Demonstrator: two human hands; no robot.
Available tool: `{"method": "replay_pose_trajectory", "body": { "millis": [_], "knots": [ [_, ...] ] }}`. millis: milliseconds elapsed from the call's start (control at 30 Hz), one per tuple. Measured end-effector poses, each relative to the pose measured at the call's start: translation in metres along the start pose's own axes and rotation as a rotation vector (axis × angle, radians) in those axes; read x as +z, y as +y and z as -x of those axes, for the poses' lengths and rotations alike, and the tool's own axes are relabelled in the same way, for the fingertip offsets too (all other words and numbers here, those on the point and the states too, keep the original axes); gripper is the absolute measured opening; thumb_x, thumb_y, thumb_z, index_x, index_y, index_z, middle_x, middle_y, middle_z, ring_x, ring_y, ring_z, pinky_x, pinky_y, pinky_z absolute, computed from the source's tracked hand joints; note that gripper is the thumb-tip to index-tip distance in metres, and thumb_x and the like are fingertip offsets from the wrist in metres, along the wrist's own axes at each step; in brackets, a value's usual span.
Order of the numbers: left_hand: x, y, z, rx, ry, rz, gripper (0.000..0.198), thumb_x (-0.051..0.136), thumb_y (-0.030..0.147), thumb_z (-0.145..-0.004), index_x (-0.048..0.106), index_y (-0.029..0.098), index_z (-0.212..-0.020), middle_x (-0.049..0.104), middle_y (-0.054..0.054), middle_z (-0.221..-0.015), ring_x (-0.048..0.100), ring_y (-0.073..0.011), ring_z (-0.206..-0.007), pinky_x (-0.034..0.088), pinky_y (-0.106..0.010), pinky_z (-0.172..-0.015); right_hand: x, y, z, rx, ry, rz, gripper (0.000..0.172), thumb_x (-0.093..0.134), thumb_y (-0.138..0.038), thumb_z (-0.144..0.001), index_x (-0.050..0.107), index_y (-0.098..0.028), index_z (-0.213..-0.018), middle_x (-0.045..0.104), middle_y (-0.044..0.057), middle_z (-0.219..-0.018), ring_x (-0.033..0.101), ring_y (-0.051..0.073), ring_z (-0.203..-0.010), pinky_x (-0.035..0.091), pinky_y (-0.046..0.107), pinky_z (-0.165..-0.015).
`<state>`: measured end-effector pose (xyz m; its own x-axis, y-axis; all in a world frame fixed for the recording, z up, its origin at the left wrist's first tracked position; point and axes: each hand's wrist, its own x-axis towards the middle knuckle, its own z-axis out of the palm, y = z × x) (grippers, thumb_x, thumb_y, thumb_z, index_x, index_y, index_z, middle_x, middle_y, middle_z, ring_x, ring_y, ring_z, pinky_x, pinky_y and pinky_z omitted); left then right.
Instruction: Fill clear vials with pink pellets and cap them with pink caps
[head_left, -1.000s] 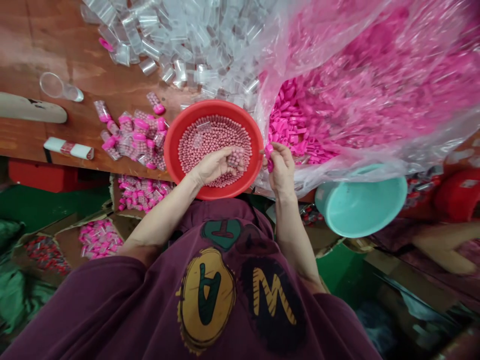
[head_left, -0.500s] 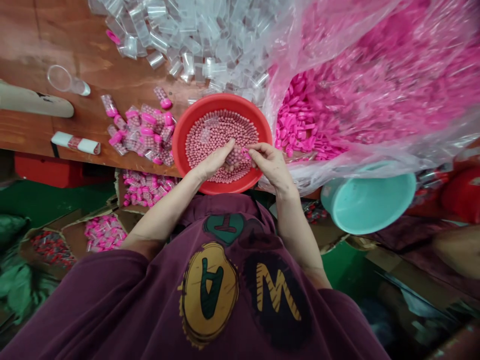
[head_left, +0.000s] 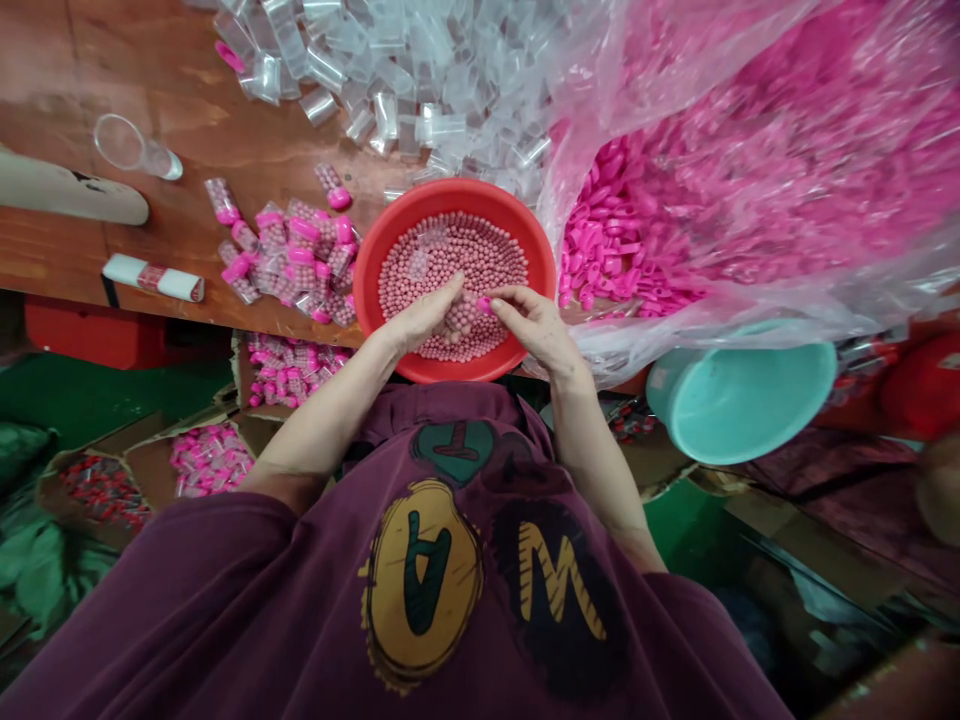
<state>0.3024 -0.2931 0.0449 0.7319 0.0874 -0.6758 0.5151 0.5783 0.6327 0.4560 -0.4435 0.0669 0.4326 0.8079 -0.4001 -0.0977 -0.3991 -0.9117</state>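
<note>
A red bowl (head_left: 367,275) of small pink beads (head_left: 480,240) stands in front of me. Over the beads, my left hand (head_left: 424,318) is closed around a clear tube (head_left: 460,320) filled with pink beads; part of the tube is hidden by my fingers. My right hand (head_left: 538,328) pinches a bright pink cap (head_left: 484,304) at the tube's right end. Whether the cap is seated on the tube, I cannot tell. A few clear pieces (head_left: 418,264) lie on the beads in the bowl.
Left of the bowl is a pile of filled, pink-capped tubes (head_left: 300,255). Empty clear tubes (head_left: 397,75) are heaped behind it. A plastic bag of pink caps (head_left: 611,235) lies to the right, above a turquoise basin (head_left: 750,405). Cartons (head_left: 259,430) stand below the table edge.
My right hand has brought the pink cap slightly left against the tube end. The whole view has shifted a little, so the bowl sits slightly further right.
</note>
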Motion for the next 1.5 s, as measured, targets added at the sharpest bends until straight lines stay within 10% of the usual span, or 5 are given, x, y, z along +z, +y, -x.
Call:
{"method": "replay_pose_trajectory", "body": {
  "millis": [533,733,933,1333,1500],
  "knots": [
    [0.001,0.003,0.004,0.013,-0.072,0.016,0.093,0.029,0.098,-0.09,0.071,0.022,-0.125,0.068,-0.011,-0.077,0.069,-0.0267,-0.069,0.057,-0.047,-0.072,-0.01,-0.014,0.0,-0.252,0.039,0.378,0.037,0.065,-0.059,-0.103,0.08,-0.027,-0.113,0.078,0.008,-0.114,0.071,0.026,-0.109,0.057,0.047,-0.106],
    [0.008,0.01,0.005,0.092,-0.024,0.03,0.066,0.031,0.068,-0.108,0.074,0.019,-0.119,0.074,-0.016,-0.094,0.075,-0.0293,-0.082,0.062,-0.049,-0.076,-0.002,-0.013,0.001,-0.204,0.229,0.226,0.043,0.06,-0.066,-0.103,0.079,-0.029,-0.114,0.079,0.005,-0.11,0.073,0.025,-0.105,0.06,0.046,-0.102],
    [0.016,0.016,0.012,0.157,-0.089,0.113,0.045,0.053,0.019,-0.085,0.067,0.016,-0.128,0.077,-0.012,-0.107,0.078,-0.0236,-0.097,0.064,-0.041,-0.085,0.007,-0.027,0.005,-0.134,0.25,0.122,0.045,0.062,-0.071,-0.101,0.08,-0.031,-0.112,0.068,0.0,-0.082,0.061,0.018,-0.07,0.058,0.037,-0.073],
    [0.02,0.007,0.001,0.294,-0.079,0.179,0.039,0.067,0.016,-0.081,0.064,0.02,-0.119,0.071,-0.005,-0.104,0.068,-0.0145,-0.089,0.054,-0.029,-0.077,0.006,-0.024,0.007,-0.151,0.233,0.088,0.043,0.064,-0.067,-0.102,0.079,-0.03,-0.117,0.069,0.0,-0.084,0.061,0.016,-0.07,0.057,0.035,-0.071],
    [0.02,0.009,0.0,0.287,-0.084,0.198,0.031,0.068,0.012,-0.081,0.062,0.018,-0.11,0.069,-0.001,-0.096,0.066,-0.0106,-0.081,0.052,-0.025,-0.073,0.011,-0.02,0.002,-0.315,0.276,0.181,0.042,0.059,-0.063,-0.106,0.078,-0.027,-0.117,0.077,0.004,-0.109,0.073,0.02,-0.099,0.063,0.041,-0.093]
  ]
}}
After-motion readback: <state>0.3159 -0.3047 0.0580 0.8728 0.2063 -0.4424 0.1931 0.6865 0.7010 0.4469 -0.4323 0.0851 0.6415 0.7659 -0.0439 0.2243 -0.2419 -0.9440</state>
